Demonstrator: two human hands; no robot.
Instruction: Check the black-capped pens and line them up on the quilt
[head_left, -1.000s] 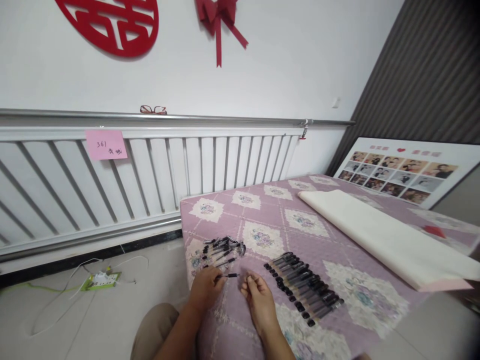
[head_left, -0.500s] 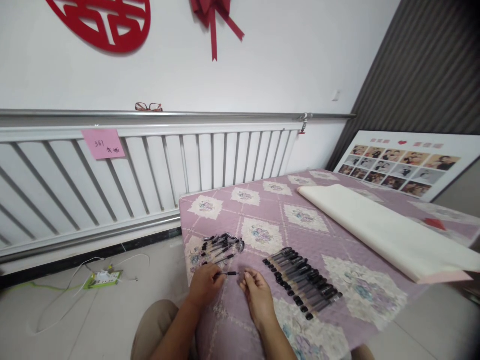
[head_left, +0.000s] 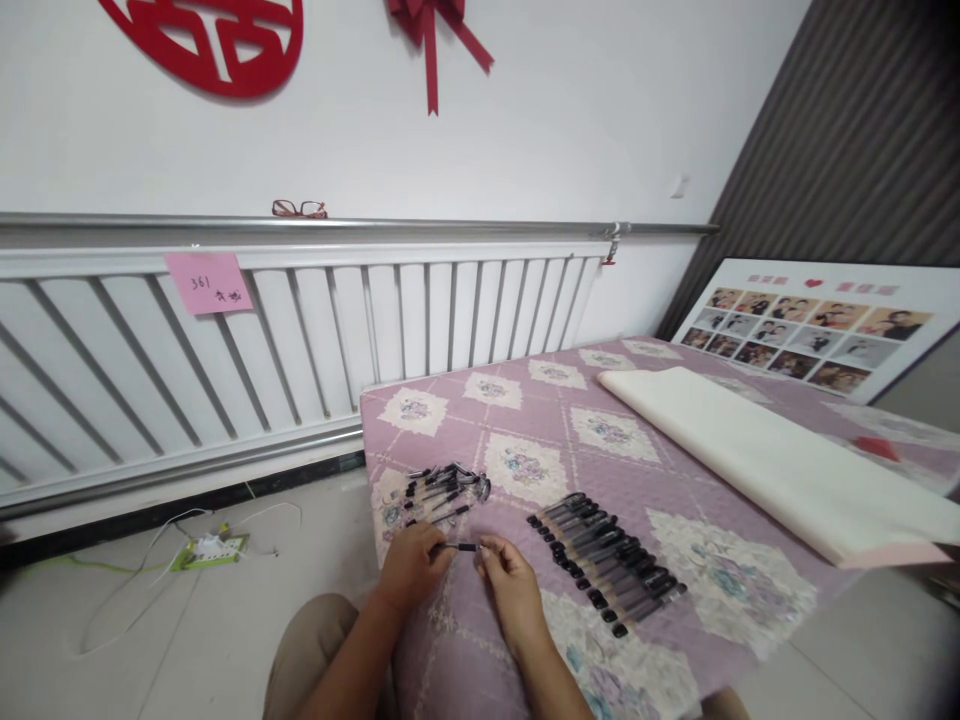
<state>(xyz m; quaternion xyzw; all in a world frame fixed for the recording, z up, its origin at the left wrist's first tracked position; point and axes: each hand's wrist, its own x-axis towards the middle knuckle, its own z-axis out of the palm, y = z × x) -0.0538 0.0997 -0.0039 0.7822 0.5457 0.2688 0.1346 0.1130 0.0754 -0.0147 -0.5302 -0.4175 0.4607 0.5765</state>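
A gel pen (head_left: pixel 466 547) with a black grip lies level between my two hands, low over the near left part of the cloth. My left hand (head_left: pixel 411 568) is closed around its barrel end. The thumb and fingers of my right hand (head_left: pixel 513 588) pinch at its tip end, where any small part is hidden. Just beyond my left hand sits a loose group of pen parts (head_left: pixel 442 490), with clear barrels, black grips and a heap of dark pieces. To the right of my right hand, several capped pens (head_left: pixel 611 560) lie side by side in a slanting row.
A purple floral cloth (head_left: pixel 480 640) covers the bed or table. On its right lies a long cream folded sheet (head_left: pixel 750 460), with a red piece (head_left: pixel 875 448) past it. A white radiator (head_left: pixel 420 310) borders the far side. A power strip (head_left: pixel 210 552) with cables rests on the left floor.
My right fingertips have come closer to the pen's black grip, narrowing the gap seen before. My left hand has stayed in place, and the view has shifted slightly.
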